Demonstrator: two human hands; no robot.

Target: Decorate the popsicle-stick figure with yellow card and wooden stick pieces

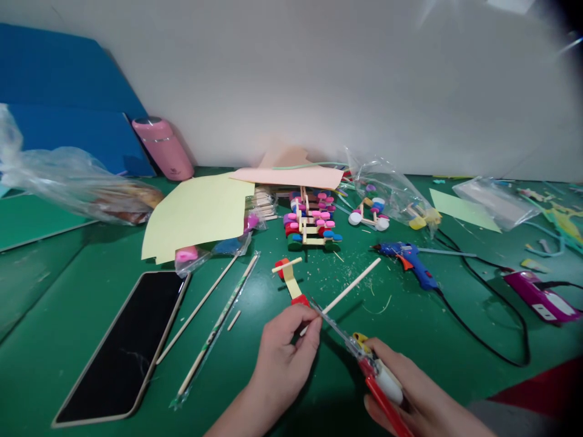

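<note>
My left hand [286, 346] pinches a thin, pale wooden stick [353, 285] between thumb and fingers near its lower end; the rest points up and right. In my right hand [410, 382] is a cutter [334, 328] with thin metal blades and red and white handles. Its blade tips meet the stick beside my left fingertips; how far they are apart cannot be made out. Just beyond my left hand lies a small craft-stick piece [291, 280] with red wheels at its ends and a short rod across one, partly hidden by my fingers.
Several small wheeled stick frames [312, 223] stand in a row behind. A blue glue gun [407, 252] with a black cord lies right, near a purple box [542, 297]. On the left are a phone [125, 352], a wrapped chopstick pair [218, 325] and a pink bottle [164, 149].
</note>
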